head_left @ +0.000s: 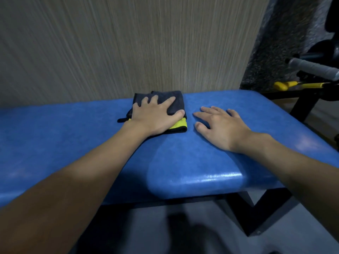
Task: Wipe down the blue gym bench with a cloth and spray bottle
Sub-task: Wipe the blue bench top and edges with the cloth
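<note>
The blue padded gym bench [73, 136] runs across the view from left to right. A folded dark grey cloth [176, 101] with a yellow underside lies near the bench's far edge. My left hand [156, 116] presses flat on the cloth, fingers spread over it and thumb at its right edge. My right hand [222, 127] rests flat on the bare bench surface just right of the cloth, fingers apart, holding nothing. No spray bottle is in view.
A striped beige wall [128, 43] stands right behind the bench. Black bench legs [256, 213] show below the front edge. At the right are a grey-wrapped bar [311, 67], yellow handles [286, 85] and dark gym equipment.
</note>
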### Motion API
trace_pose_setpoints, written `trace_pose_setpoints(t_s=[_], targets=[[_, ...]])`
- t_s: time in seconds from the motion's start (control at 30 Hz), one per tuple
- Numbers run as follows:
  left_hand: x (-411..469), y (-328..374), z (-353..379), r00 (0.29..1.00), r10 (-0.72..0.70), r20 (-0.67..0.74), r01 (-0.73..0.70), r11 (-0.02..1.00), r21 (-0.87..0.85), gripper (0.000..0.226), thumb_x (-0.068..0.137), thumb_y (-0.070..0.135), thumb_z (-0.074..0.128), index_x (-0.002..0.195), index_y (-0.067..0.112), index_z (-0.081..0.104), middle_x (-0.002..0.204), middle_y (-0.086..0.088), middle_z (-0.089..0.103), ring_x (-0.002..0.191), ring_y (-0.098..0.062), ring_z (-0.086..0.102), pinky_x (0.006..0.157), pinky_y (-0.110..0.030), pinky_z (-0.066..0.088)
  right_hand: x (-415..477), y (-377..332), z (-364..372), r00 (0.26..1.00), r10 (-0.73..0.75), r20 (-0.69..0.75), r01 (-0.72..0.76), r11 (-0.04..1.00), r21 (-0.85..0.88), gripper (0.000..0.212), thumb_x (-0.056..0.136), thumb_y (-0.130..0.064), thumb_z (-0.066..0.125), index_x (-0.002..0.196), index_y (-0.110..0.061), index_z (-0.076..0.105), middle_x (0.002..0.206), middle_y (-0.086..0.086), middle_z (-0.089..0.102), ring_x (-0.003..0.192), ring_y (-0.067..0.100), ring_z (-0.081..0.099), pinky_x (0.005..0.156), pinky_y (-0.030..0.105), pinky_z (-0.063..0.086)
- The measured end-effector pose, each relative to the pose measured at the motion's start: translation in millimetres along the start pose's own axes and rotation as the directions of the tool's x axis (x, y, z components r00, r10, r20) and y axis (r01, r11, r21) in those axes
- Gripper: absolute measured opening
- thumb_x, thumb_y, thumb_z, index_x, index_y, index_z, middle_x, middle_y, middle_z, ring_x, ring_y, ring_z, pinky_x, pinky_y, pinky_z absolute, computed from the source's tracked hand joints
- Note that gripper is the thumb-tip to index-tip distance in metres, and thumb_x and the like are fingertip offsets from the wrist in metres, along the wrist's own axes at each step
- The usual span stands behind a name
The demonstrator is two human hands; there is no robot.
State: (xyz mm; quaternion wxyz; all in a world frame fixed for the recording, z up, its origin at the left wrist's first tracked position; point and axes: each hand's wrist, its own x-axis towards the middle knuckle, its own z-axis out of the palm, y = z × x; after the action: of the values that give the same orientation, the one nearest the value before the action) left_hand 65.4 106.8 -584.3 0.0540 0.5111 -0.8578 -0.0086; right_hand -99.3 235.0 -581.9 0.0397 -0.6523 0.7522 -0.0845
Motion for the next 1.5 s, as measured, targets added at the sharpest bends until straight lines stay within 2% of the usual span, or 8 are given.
trace_pose_setpoints(t_s=[0.33,0.43,0.57,0.73,0.87,1.13,1.33,1.5], targets=[[-142.3,13.2,-11.4,0.998,0.056,0.032,-0.058,0.996,0.069,0.079,0.082,0.084,0.009,0.154,0.053,0.001,0.169,-0.005,0.005,0.154,-0.03,0.001,0.122,-0.055,0.006,-4.5,-1.7,-1.0,1.0,-0.008,-0.007,0.008,1.0,-0.009,0.052,0.103,-0.048,0.03,0.152,-0.03,0.036,0.163,-0.003,0.026,0.151,0.019,0.016,0.121,0.052,0.009],[-154.6,14.6,-15.0,0.998,0.049,0.035,-0.05,0.998,0.048,0.081,0.078,0.084,0.008,0.153,0.053,0.004,0.168,-0.005,0.006,0.154,-0.028,0.001,0.121,-0.055,0.006,-5.8,-3.5,-2.8,1.0,-0.006,-0.023,0.005,0.999,-0.033,0.047,0.103,-0.046,0.031,0.142,-0.027,0.048,0.153,0.0,0.04,0.145,0.021,0.027,0.116,0.053,0.014],[-143.6,13.6,-9.6,0.998,0.052,-0.046,-0.05,0.998,0.046,0.089,0.071,0.087,0.002,0.153,0.052,0.011,0.166,-0.004,0.015,0.153,-0.027,0.008,0.121,-0.055,0.009,0.2,-6.6,-7.4,0.996,0.0,-0.087,-0.004,0.999,-0.047,0.042,0.1,-0.046,0.037,0.134,-0.03,0.056,0.152,-0.002,0.042,0.142,0.021,0.033,0.115,0.058,0.013],[-95.4,6.9,-9.0,0.999,0.032,-0.027,-0.032,0.999,0.012,0.085,0.072,0.085,0.01,0.151,0.054,0.018,0.165,-0.002,0.021,0.151,-0.026,0.014,0.12,-0.052,0.012,6.4,-11.8,-2.4,0.999,0.008,-0.044,-0.008,1.0,0.002,0.049,0.102,-0.048,0.033,0.147,-0.032,0.04,0.161,-0.003,0.028,0.15,0.021,0.019,0.119,0.054,0.011],[-37.9,-5.2,-4.7,0.999,0.037,-0.014,-0.037,0.999,-0.009,0.077,0.082,0.083,0.019,0.151,0.051,0.021,0.164,-0.003,0.022,0.15,-0.029,0.018,0.118,-0.055,0.014,7.5,-11.8,3.2,1.0,0.006,0.0,-0.006,1.0,0.0,0.05,0.103,-0.048,0.028,0.149,-0.032,0.037,0.16,-0.005,0.027,0.151,0.02,0.013,0.12,0.053,0.006],[43.8,-16.3,-3.6,1.0,-0.018,-0.023,0.018,1.0,-0.007,0.076,0.082,0.084,0.02,0.15,0.051,0.025,0.161,-0.007,0.029,0.145,-0.035,0.028,0.114,-0.059,0.018,11.8,-9.3,5.8,1.0,-0.001,-0.012,0.001,1.0,0.002,0.052,0.101,-0.05,0.028,0.15,-0.036,0.033,0.164,-0.007,0.019,0.152,0.018,0.009,0.12,0.053,0.005],[27.8,-15.4,-1.8,1.0,-0.013,-0.019,0.013,1.0,0.004,0.076,0.084,0.084,0.023,0.152,0.05,0.025,0.161,-0.006,0.028,0.145,-0.034,0.027,0.115,-0.054,0.019,10.8,-8.6,4.8,1.0,0.003,-0.006,-0.003,1.0,0.007,0.052,0.101,-0.051,0.027,0.15,-0.037,0.033,0.164,-0.008,0.019,0.151,0.017,0.01,0.12,0.053,0.005],[-35.4,-5.8,-8.0,1.0,0.022,-0.015,-0.022,1.0,0.013,0.073,0.088,0.08,0.026,0.154,0.048,0.023,0.162,-0.006,0.025,0.148,-0.031,0.022,0.117,-0.05,0.019,9.4,-9.5,2.7,1.0,0.012,-0.005,-0.012,1.0,0.004,0.054,0.101,-0.052,0.029,0.152,-0.036,0.032,0.162,-0.009,0.023,0.151,0.017,0.012,0.12,0.052,0.006]])
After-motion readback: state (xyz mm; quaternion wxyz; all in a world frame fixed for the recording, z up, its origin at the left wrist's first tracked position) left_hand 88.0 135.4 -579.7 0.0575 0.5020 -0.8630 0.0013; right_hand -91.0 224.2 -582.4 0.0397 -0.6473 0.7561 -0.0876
